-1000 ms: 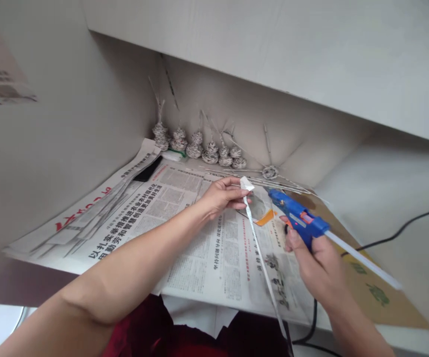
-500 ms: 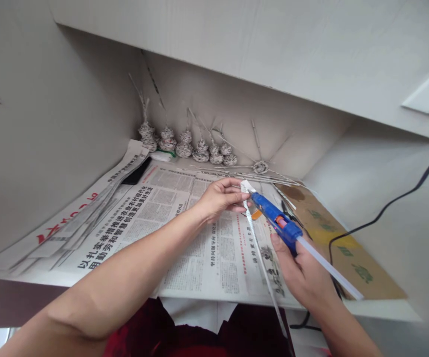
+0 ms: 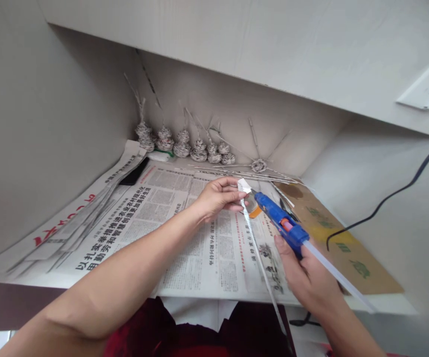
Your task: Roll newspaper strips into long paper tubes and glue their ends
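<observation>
Between the thumb and fingers of my left hand is the top of a long thin rolled paper stick, whose flattened white end opens out at the fingertips. The stick hangs down past the table's front edge. My right hand is closed around a blue hot glue gun, with a long translucent glue stick poking out of its back. The gun's nozzle points at the paper's flared end, close beside it; whether they touch I cannot tell. Behind my left fingertips lies a roll of tape, partly hidden.
Newspaper covers the table. Several woven paper gourds line the back wall, near a small woven piece with spokes. A black phone lies at left, cardboard at right. A black cable hangs across the right side.
My right hand has drawn the glue gun slightly right and down, away from the paper's end. My left hand still pinches the paper stick. The whole view has shifted a little.
</observation>
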